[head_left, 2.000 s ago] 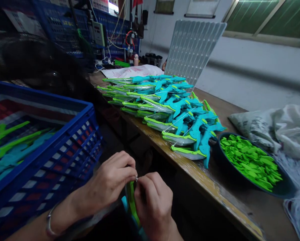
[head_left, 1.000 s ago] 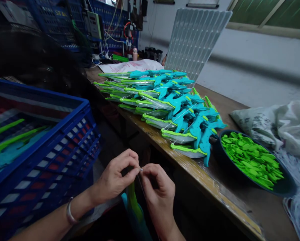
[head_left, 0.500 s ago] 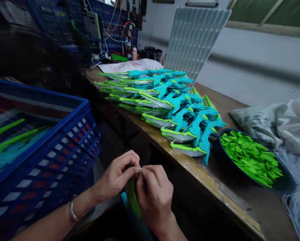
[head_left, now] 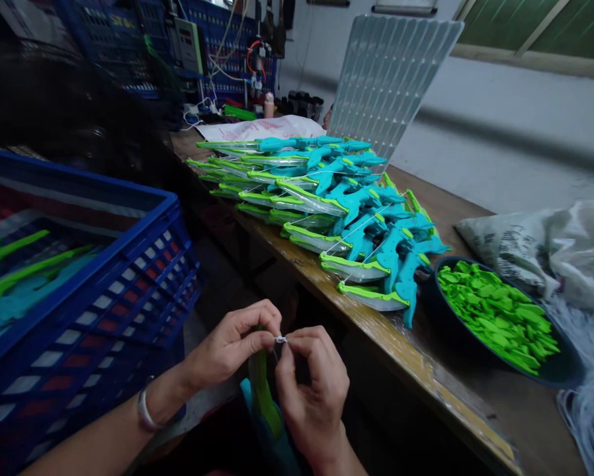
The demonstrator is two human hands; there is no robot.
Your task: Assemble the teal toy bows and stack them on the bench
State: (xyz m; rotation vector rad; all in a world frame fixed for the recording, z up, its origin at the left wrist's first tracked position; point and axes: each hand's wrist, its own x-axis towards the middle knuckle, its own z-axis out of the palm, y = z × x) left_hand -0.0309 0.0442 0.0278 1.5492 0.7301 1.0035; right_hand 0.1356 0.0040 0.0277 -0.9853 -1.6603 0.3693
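Note:
My left hand (head_left: 247, 338) and my right hand (head_left: 313, 383) meet low in the middle of the view. Between their fingertips a knotted bit of white string (head_left: 280, 340) shows, pinched from both sides. Below them a green and blue plastic toy bow (head_left: 267, 416) stands upright near my lap, partly hidden by my right hand. On the table in front lies a pile of similar toy bows (head_left: 356, 211), blue in the grip with green limbs and white strings.
A blue crate (head_left: 163, 205) with more green and blue parts stands at left. On the wooden table (head_left: 440, 383), a dark bowl (head_left: 572, 360) holds small green pieces beside a bundle of white strings (head_left: 587, 390). A ribbed translucent panel (head_left: 391, 79) stands behind the pile.
My fingertips have drawn slightly apart, so more of the white knot shows. The right fingers have spread a little. The bows on the table have not moved.

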